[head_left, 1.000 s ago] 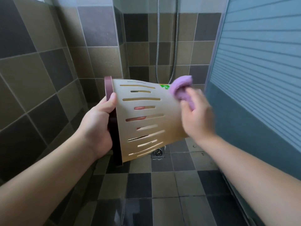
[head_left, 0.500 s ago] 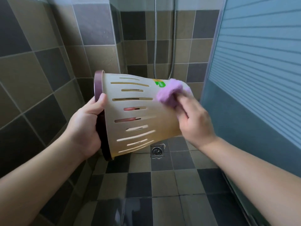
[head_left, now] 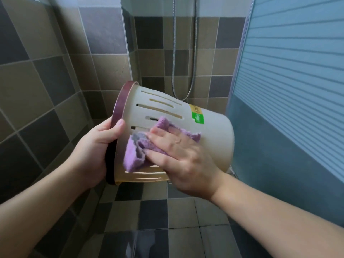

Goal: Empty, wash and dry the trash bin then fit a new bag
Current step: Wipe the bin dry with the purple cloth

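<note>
Holding the bin in the air over the tiled floor, the left hand is closed around its dark red rim, thumb over the outside edge and fingers hidden inside. The right hand lies flat, fingers spread, pressing a purple cloth against the bin's slotted side; it pins the cloth rather than clasping it.

The bin lies on its side. Its long axis runs nearly level, mouth toward the left hand and the tiled wall, closed base toward the blue door, that end dipping a little. A green label sits on the upper face, beyond the cloth.

The likely step is drying the outside. The risks, as I judge them:
- One hand carries the bin by the rim alone, so a hard wipe could twist it loose onto the floor.
- The cloth could snag in a slot.
- The base hangs near the door and might knock it.
</note>
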